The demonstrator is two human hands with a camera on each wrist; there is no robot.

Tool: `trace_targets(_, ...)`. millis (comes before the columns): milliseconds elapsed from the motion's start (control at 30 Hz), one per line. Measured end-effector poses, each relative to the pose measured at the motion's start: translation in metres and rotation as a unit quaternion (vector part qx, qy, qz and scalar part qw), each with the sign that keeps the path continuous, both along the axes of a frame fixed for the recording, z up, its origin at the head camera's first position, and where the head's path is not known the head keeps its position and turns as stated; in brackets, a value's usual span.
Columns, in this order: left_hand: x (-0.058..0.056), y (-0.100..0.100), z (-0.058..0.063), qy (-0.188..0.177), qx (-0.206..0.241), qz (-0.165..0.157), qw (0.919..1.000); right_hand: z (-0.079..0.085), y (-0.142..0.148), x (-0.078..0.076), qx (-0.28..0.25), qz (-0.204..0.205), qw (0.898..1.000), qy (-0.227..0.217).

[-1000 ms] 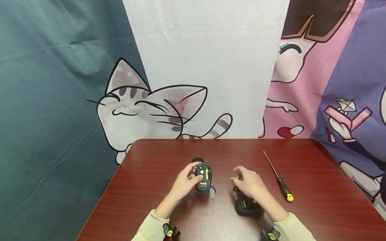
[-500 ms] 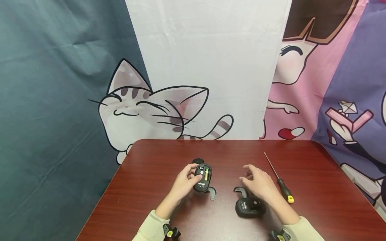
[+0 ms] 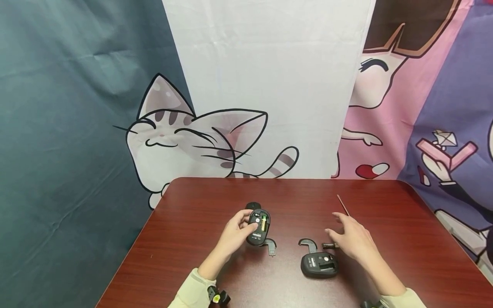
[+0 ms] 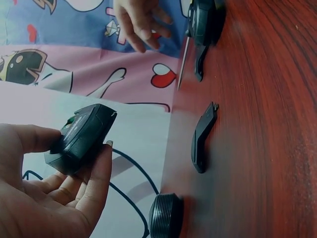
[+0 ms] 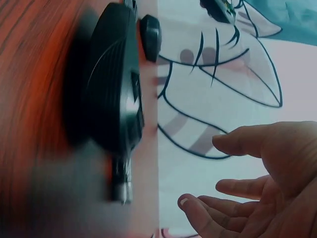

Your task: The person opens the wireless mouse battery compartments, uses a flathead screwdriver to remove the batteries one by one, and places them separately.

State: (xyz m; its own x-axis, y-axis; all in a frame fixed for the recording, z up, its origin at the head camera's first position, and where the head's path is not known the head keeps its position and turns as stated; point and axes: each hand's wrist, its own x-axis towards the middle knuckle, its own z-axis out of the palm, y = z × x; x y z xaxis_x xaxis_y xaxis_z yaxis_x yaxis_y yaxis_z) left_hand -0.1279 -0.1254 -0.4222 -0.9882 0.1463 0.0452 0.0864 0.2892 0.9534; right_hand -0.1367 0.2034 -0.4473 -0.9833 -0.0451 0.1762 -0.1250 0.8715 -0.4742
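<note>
My left hand (image 3: 233, 232) pinches a black computer mouse (image 3: 254, 236), underside up, above the table. Its compartment lies uncovered, with a green and gold battery (image 3: 264, 223) inside. To the right, my right hand (image 3: 355, 240) hovers with thumb and fingers apart, holding nothing. Close by its fingers, a dark battery (image 3: 328, 246) lies on the table. In front of that battery a second black mouse (image 3: 319, 265) rests upside down, its battery slot uncovered. In the right wrist view the battery (image 5: 122, 184) sits beyond the second mouse (image 5: 111, 79), below the spread hand (image 5: 267, 188).
Two curved dark covers lie between the mice: the left cover (image 3: 271, 247) and the right cover (image 3: 308, 244). A small round black object (image 3: 252, 205) stands behind the held mouse. The screwdriver shaft (image 3: 342, 204) shows behind my right hand, which hides its handle.
My right hand has moved right, away from the second mouse, uncovering the right cover, then the dark battery; it now hides the screwdriver's handle. My left hand keeps its mouse nearly still.
</note>
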Motion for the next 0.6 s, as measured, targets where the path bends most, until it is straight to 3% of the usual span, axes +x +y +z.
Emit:
trace_targets(267, -0.002, -0.002, -0.001, 0.002, -0.004, 0.001, 1.0, -0.009, 0.027, 0.006, 0.01, -0.022, 1.0, -0.005)
trace_targets(500, -0.017, -0.006, -0.028, -0.002, 0.007, 0.003, 1.0, -0.015, 0.047, 0.013, 0.023, -0.039, 0.999, -0.011)
trace_targets(600, -0.019, -0.006, -0.033, -0.001, 0.013, 0.009, 0.9999, -0.017, 0.054, 0.015, 0.03, -0.045, 0.998, -0.015)
